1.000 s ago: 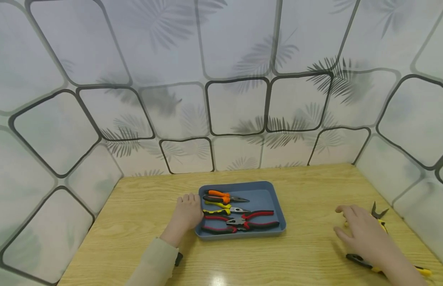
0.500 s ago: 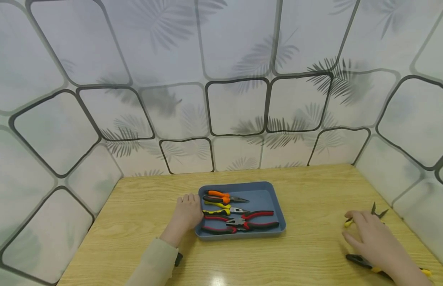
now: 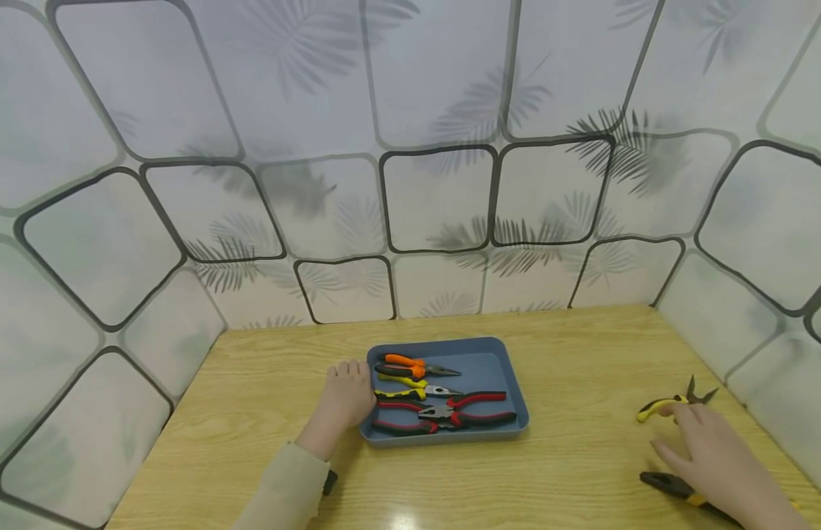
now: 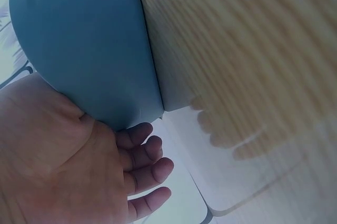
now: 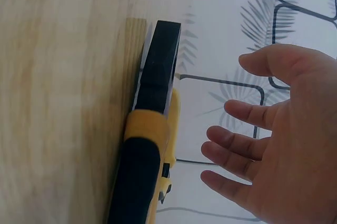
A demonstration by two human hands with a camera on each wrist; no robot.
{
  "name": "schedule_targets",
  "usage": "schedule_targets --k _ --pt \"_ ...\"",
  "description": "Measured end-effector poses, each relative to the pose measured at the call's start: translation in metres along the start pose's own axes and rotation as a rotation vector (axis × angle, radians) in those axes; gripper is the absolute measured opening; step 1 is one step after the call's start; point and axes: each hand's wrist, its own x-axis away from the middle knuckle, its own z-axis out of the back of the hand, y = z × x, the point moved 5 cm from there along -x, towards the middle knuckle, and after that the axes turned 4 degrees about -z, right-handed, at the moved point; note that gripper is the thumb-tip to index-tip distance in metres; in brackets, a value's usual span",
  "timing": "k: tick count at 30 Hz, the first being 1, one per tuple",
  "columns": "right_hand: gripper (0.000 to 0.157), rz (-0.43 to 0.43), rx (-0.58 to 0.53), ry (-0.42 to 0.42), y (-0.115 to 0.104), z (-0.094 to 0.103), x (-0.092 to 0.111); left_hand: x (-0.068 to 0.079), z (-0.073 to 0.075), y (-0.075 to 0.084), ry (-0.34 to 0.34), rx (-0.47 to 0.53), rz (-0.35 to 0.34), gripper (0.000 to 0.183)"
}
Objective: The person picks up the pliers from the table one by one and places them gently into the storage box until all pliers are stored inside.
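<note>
Over the right side of the tabletop (image 3: 569, 383), our right grip (image 3: 715, 460) is empty, its fingers parted and loosely bent near yellow-handled cutters (image 3: 680, 400) and black-and-yellow pliers (image 3: 688, 494). Our left grip (image 3: 347, 394), fingers relaxed, presses against the left end of the blue tray (image 3: 484, 368), where we see orange pliers (image 3: 413, 366), yellow pliers (image 3: 418, 389) and red-and-black pliers (image 3: 458, 417).
</note>
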Motion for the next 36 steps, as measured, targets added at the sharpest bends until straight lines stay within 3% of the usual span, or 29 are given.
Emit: schedule_targets --k 12,20,29,36 --pt "0.074 -0.027 0.008 -0.012 0.022 -0.006 0.007 0.0 -0.001 -0.001 0.017 -0.001 -0.007 0.033" --pt "0.067 -0.038 0.007 0.0 0.03 -0.007 0.009 0.0 -0.003 0.0 -0.01 -0.003 -0.004 0.037" --pt "0.07 -0.053 -0.016 -0.014 0.036 -0.009 0.01 0.0 -0.002 0.0 0.01 -0.003 -0.003 0.036" --pt "0.081 -0.08 -0.013 -0.071 0.041 -0.016 0.013 0.0 -0.003 0.0 -0.001 -0.012 0.002 0.037"
